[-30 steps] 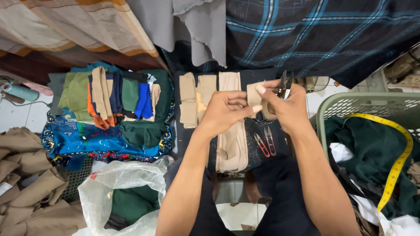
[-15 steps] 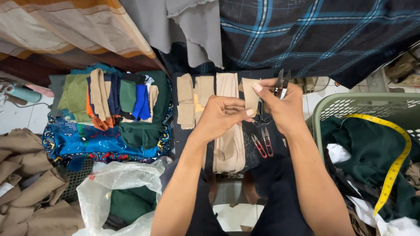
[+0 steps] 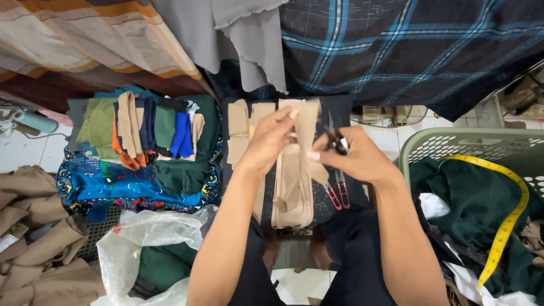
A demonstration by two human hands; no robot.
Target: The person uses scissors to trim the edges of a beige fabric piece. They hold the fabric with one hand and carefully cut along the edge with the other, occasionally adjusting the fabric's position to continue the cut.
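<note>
We note folded cloths (image 3: 141, 127) at left. Our left hand (image 3: 269, 141) pinches the tan strip (image 3: 306, 122), held up over the dark cloth's (image 3: 326, 201) middle; right hand (image 3: 357, 156) closed on small snips (image 3: 338, 139). Risk: blades near fingers may nick them.

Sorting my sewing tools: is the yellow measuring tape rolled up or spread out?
Spread out. The yellow measuring tape lies unrolled in a long curve over dark green fabric in the pale green basket.

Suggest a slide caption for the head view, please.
Left hand and right hand lift a beige fabric strip over stacked strips.
</note>
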